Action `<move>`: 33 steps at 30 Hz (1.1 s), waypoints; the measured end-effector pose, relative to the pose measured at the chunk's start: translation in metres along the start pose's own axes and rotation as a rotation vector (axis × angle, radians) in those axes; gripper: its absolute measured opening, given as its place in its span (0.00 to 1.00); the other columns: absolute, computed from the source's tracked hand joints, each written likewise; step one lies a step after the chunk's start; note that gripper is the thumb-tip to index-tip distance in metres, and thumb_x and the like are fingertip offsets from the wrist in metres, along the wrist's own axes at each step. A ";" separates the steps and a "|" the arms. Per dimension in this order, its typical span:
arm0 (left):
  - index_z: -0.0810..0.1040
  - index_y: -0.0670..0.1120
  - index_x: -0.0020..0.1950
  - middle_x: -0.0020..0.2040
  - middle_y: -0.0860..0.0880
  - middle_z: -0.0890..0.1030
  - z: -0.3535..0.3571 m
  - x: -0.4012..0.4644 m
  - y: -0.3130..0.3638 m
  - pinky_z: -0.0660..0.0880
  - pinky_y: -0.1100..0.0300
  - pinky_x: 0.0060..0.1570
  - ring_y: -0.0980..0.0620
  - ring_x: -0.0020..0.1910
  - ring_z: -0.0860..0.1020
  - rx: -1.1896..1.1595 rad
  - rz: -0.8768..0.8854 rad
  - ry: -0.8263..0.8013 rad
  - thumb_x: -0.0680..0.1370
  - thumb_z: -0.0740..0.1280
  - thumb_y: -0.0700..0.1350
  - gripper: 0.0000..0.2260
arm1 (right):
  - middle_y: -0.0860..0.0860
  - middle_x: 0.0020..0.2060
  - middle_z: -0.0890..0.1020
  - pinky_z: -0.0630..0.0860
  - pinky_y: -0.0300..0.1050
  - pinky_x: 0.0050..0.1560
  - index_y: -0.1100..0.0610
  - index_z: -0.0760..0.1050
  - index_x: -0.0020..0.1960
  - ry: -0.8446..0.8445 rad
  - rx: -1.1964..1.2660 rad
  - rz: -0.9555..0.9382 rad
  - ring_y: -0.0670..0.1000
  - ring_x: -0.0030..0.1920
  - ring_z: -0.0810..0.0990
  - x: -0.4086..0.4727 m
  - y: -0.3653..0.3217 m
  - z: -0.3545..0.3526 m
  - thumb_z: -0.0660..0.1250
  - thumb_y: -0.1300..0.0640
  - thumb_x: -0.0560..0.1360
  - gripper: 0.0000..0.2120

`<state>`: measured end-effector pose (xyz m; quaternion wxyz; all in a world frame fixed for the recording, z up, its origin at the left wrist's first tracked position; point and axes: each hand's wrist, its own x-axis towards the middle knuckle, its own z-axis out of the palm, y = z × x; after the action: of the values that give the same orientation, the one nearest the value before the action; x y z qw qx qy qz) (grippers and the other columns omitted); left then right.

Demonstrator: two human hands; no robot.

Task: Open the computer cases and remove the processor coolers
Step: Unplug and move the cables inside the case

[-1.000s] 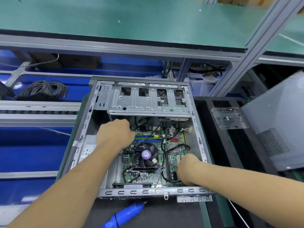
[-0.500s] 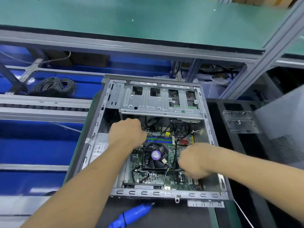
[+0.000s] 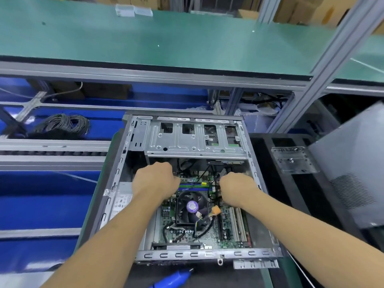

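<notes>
Black processor cooler [image 3: 192, 208] sits screwed-down mid-motherboard in the open computer case [image 3: 133, 163] — just nearward of both hands, left hand [image 3: 154, 180] and right hand [image 3: 239, 189] flanking its far corners — fingers curled, contents unclear.

Computer case [image 3: 116, 173]: grey metal, side panel off, lying flat, motherboard exposed.
Processor cooler [image 3: 192, 206]: black fan, purple hub sticker, seated mid-board, wires trailing right.

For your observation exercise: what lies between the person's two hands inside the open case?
In the head view, green-and-blue memory slots and black cables lie between left hand and right hand.
</notes>
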<state>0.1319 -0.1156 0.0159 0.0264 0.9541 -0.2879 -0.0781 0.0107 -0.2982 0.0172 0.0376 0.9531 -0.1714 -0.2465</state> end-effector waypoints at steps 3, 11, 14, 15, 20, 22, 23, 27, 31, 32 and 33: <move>0.72 0.48 0.39 0.33 0.51 0.77 0.001 0.001 0.000 0.70 0.59 0.33 0.49 0.31 0.76 0.002 0.004 0.003 0.76 0.60 0.52 0.10 | 0.60 0.57 0.79 0.80 0.52 0.50 0.64 0.72 0.63 -0.082 0.111 0.041 0.60 0.54 0.80 0.014 -0.001 0.006 0.59 0.63 0.78 0.14; 0.73 0.48 0.39 0.33 0.51 0.77 0.002 0.003 -0.001 0.67 0.59 0.32 0.49 0.30 0.75 0.009 -0.001 0.005 0.76 0.60 0.52 0.10 | 0.62 0.61 0.77 0.77 0.50 0.54 0.62 0.73 0.62 0.036 0.432 0.117 0.58 0.53 0.79 0.033 -0.018 0.017 0.61 0.63 0.79 0.13; 0.73 0.48 0.39 0.33 0.51 0.76 0.002 0.002 -0.001 0.65 0.60 0.30 0.49 0.30 0.74 0.013 -0.005 0.007 0.76 0.60 0.51 0.09 | 0.58 0.68 0.76 0.73 0.42 0.58 0.60 0.73 0.71 0.167 0.778 0.031 0.50 0.52 0.80 0.028 -0.030 0.018 0.58 0.64 0.81 0.19; 0.72 0.48 0.39 0.33 0.51 0.76 0.002 0.002 -0.001 0.65 0.59 0.31 0.49 0.30 0.73 0.015 -0.006 0.009 0.76 0.60 0.51 0.09 | 0.57 0.71 0.73 0.71 0.43 0.64 0.59 0.73 0.72 0.185 0.778 -0.027 0.52 0.61 0.78 0.026 -0.035 0.018 0.58 0.64 0.81 0.20; 0.72 0.48 0.38 0.33 0.51 0.76 0.002 0.002 0.000 0.65 0.60 0.30 0.50 0.29 0.73 0.010 -0.008 0.018 0.76 0.60 0.51 0.10 | 0.59 0.65 0.72 0.78 0.52 0.47 0.59 0.72 0.67 0.299 0.379 0.104 0.61 0.55 0.80 0.024 -0.033 0.027 0.64 0.66 0.75 0.21; 0.71 0.47 0.37 0.32 0.50 0.76 0.002 0.001 -0.001 0.63 0.60 0.29 0.50 0.28 0.73 0.010 -0.003 0.025 0.76 0.60 0.51 0.10 | 0.59 0.58 0.76 0.76 0.52 0.46 0.60 0.74 0.61 0.272 0.268 0.228 0.60 0.52 0.80 0.021 -0.023 0.027 0.64 0.63 0.75 0.14; 0.71 0.47 0.37 0.32 0.50 0.76 0.002 0.001 -0.001 0.63 0.60 0.29 0.50 0.28 0.73 0.009 0.000 0.030 0.76 0.60 0.51 0.10 | 0.59 0.57 0.76 0.75 0.53 0.50 0.59 0.73 0.61 0.232 0.223 0.256 0.60 0.54 0.79 0.022 -0.021 0.029 0.64 0.61 0.76 0.14; 0.72 0.47 0.37 0.32 0.50 0.76 0.002 0.002 -0.001 0.67 0.59 0.31 0.49 0.29 0.75 -0.041 -0.008 0.044 0.75 0.60 0.51 0.11 | 0.61 0.67 0.68 0.68 0.58 0.66 0.59 0.63 0.72 0.021 0.308 0.237 0.63 0.68 0.66 0.031 -0.020 0.035 0.59 0.60 0.78 0.22; 0.72 0.48 0.37 0.32 0.51 0.76 0.001 0.002 -0.001 0.67 0.58 0.31 0.49 0.29 0.73 -0.073 -0.015 0.055 0.75 0.60 0.51 0.10 | 0.58 0.58 0.76 0.75 0.54 0.60 0.60 0.75 0.61 0.178 0.238 0.102 0.61 0.61 0.74 0.024 -0.019 0.028 0.59 0.58 0.79 0.13; 0.71 0.48 0.37 0.32 0.51 0.75 0.001 0.002 -0.001 0.67 0.58 0.32 0.49 0.29 0.73 -0.083 -0.020 0.058 0.76 0.59 0.51 0.10 | 0.57 0.56 0.78 0.76 0.54 0.58 0.59 0.76 0.59 0.235 0.305 0.035 0.60 0.59 0.76 0.019 -0.023 0.026 0.59 0.55 0.80 0.12; 0.71 0.48 0.37 0.33 0.51 0.75 0.000 0.002 -0.001 0.68 0.57 0.33 0.49 0.30 0.72 -0.102 -0.029 0.059 0.76 0.59 0.50 0.10 | 0.57 0.56 0.78 0.76 0.53 0.58 0.58 0.76 0.60 0.252 0.409 -0.055 0.59 0.59 0.77 0.014 -0.029 0.024 0.58 0.51 0.81 0.14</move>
<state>0.1339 -0.1161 0.0155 0.0823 0.9575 -0.2687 -0.0647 0.0191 -0.2756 -0.0145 -0.1419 0.9684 -0.1859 -0.0869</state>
